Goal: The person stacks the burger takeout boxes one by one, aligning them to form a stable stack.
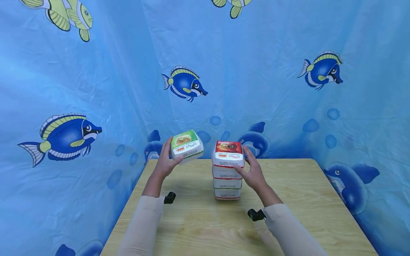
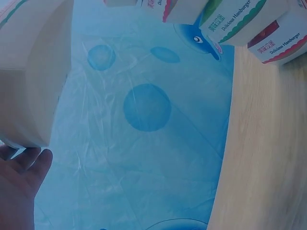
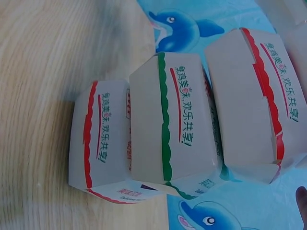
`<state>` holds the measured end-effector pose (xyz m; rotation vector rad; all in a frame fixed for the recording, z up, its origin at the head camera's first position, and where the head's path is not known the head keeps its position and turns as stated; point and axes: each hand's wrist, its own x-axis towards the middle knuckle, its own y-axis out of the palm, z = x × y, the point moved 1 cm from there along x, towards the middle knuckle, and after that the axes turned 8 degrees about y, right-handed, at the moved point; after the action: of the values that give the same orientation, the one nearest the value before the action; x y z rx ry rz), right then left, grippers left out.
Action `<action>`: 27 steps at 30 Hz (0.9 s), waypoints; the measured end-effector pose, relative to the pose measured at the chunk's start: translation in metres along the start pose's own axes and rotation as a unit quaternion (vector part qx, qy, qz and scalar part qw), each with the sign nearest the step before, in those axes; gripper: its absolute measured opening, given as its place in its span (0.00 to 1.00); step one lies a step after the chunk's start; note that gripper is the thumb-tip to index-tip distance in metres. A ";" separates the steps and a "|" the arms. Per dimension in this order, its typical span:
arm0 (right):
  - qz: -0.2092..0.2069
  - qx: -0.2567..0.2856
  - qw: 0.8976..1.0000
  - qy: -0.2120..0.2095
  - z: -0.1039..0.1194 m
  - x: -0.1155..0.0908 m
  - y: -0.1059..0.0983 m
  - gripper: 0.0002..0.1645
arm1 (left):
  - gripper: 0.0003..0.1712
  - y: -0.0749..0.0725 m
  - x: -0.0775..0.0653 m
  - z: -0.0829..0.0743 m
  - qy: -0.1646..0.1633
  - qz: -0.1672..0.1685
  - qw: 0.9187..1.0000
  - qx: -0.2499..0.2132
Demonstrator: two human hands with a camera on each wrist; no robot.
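Observation:
My left hand (image 1: pixel 164 163) grips a green-topped hamburger box (image 1: pixel 187 145) by its left side, tilted and raised above the table. The left wrist view shows that box's pale underside at the upper left, fingertips at its edge. To the right stands a stack of several white hamburger boxes (image 1: pixel 227 184). At its top is a red-topped hamburger box (image 1: pixel 228 153), which my right hand (image 1: pixel 255 173) holds from the right, thumb at the front. In the right wrist view the lower boxes appear sideways, a green-edged box (image 3: pixel 187 115) between red-edged ones.
The boxes stand on a light wooden table (image 1: pixel 198 227). Behind and beside it hangs a blue curtain (image 1: pixel 250 53) printed with fish and dolphins. Black wrist devices show beside both sleeves, including one by the left sleeve (image 1: pixel 141 224).

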<state>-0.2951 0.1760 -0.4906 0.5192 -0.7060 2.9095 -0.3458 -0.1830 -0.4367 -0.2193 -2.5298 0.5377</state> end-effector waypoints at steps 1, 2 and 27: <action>-0.001 0.002 1.000 0.000 0.000 0.000 0.000 0.50 | 0.55 0.000 0.003 0.000 0.000 0.005 1.000 0.001; -0.002 0.002 1.000 0.001 0.000 0.001 0.000 0.50 | 0.56 0.000 0.005 -0.001 0.001 0.010 1.000 0.002; 0.002 0.024 0.999 -0.024 -0.003 0.006 -0.003 0.46 | 0.58 0.025 0.032 -0.018 0.023 0.060 0.998 -0.010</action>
<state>-0.3008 0.1801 -0.4895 0.5940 -0.6440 2.9335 -0.3617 -0.1458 -0.4185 -0.3887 -2.4894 0.5474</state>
